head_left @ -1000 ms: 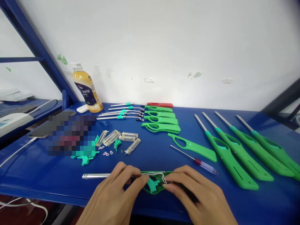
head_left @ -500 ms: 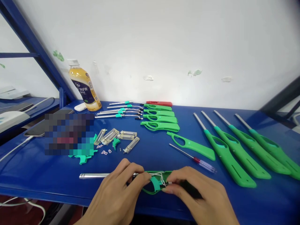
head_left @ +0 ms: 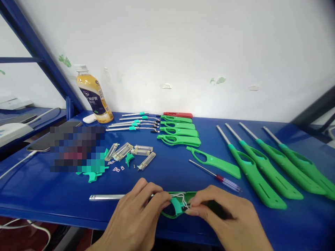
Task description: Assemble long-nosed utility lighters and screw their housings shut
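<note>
Both hands rest at the near edge of the blue table (head_left: 167, 174) on a partly open green lighter body (head_left: 180, 205) with a long metal tube (head_left: 107, 197) sticking out to the left. My left hand (head_left: 136, 216) pinches the body where the tube joins it. My right hand (head_left: 225, 219) grips the handle end, fingertips pressed at the teal trigger (head_left: 177, 206) and thin white wires (head_left: 180, 196).
Several finished green lighters (head_left: 264, 167) lie at the right. A screwdriver (head_left: 217, 176) and green half-shells (head_left: 179, 134) sit mid-table. Metal tubes with wires (head_left: 133, 123), clear fuel tanks (head_left: 131, 153) and teal triggers (head_left: 91, 172) lie left. A yellow drink bottle (head_left: 92, 96) stands at the back.
The hands and the lighter body have hardly moved; my fingers shifted slightly around the trigger and wires. The view dipped a little.
</note>
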The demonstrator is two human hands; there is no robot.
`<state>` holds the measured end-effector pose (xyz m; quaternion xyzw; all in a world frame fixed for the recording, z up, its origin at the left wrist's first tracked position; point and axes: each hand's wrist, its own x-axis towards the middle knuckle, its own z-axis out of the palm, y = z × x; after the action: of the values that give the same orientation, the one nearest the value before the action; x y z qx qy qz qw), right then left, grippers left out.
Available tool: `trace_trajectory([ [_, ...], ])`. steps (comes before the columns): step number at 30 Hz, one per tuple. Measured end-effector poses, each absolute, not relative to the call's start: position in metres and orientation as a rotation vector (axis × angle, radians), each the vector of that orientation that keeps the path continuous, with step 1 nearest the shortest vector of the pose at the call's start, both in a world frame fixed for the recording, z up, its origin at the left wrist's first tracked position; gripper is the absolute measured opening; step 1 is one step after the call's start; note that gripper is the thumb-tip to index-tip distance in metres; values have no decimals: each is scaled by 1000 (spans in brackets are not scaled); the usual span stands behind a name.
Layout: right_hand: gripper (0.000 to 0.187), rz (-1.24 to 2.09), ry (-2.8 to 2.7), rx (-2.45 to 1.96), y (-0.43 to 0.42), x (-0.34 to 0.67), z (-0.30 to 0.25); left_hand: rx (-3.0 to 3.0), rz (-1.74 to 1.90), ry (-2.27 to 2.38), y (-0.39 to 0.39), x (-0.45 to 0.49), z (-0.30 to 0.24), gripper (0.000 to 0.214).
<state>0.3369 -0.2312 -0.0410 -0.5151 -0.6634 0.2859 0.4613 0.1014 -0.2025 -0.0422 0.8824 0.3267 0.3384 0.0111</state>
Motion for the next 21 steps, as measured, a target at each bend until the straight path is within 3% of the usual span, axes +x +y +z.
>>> trace_trajectory([
  [9, 13, 771, -1561, -1297, -230, 337, -43, 2725, 1085, 1048, -203, 104, -41, 29],
  [15, 7, 646, -1650, -1270, -233, 340, -42, 2770, 1022, 1044, -202, 99, -43, 31],
  [21, 16, 662, -1763, -1245, -234, 345, -37, 2738, 1103, 1070, -200, 101, -43, 31],
])
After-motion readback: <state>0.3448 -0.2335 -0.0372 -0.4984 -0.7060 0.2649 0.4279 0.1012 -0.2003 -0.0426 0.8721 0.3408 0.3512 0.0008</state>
